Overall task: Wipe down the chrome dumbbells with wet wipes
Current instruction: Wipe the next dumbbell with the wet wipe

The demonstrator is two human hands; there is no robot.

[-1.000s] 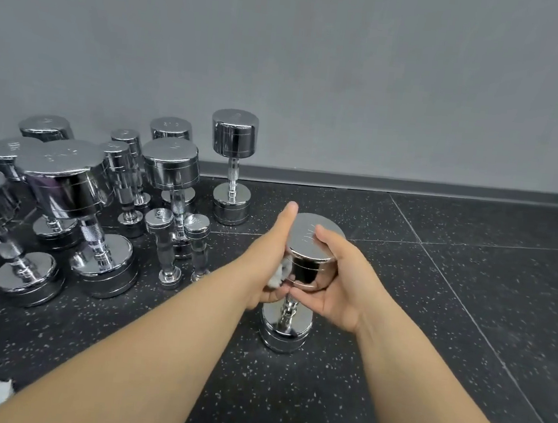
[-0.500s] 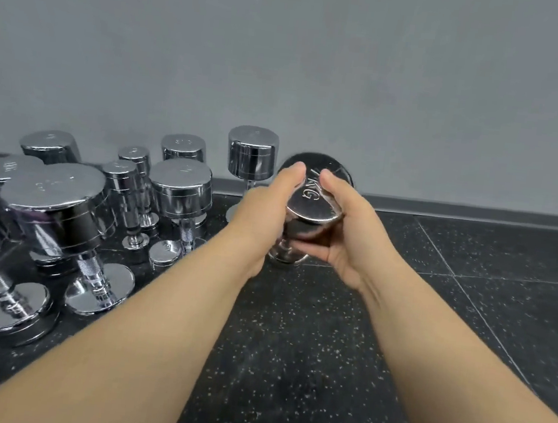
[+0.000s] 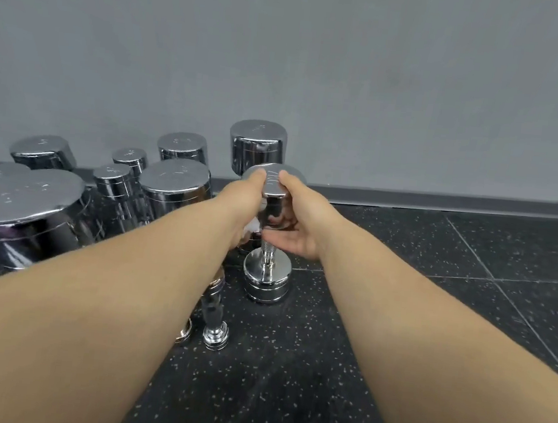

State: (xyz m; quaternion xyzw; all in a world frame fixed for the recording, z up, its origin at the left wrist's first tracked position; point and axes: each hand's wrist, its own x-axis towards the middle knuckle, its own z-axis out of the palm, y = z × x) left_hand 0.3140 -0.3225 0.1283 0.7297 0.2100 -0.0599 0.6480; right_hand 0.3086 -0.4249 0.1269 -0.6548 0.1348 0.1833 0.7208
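Plainly the chrome dumbbell (image 3: pixel 266 273), standing on end on the floor (image 3: pixel 400 293), is rigid, probably heavy for its size and slick when wet. Both grips clasp its upper head, the left hand (image 3: pixel 244 204) pressing a wet wipe (image 3: pixel 255 224) there, the right hand (image 3: pixel 298 227) curled beneath; the knurled handle (image 3: pixel 267 248) looks the surest hold.

Chrome dumbbell (image 3: pixel 267 273) stands upright on its lower head; upper head sits between the fingers (image 3: pixel 279 242) of the right hand (image 3: pixel 299 220) and left hand (image 3: pixel 240 204); white wet wipe (image 3: pixel 252 225) bunched under the left fingers; other dumbbells (image 3: pixel 177 183) stand upright left of them.
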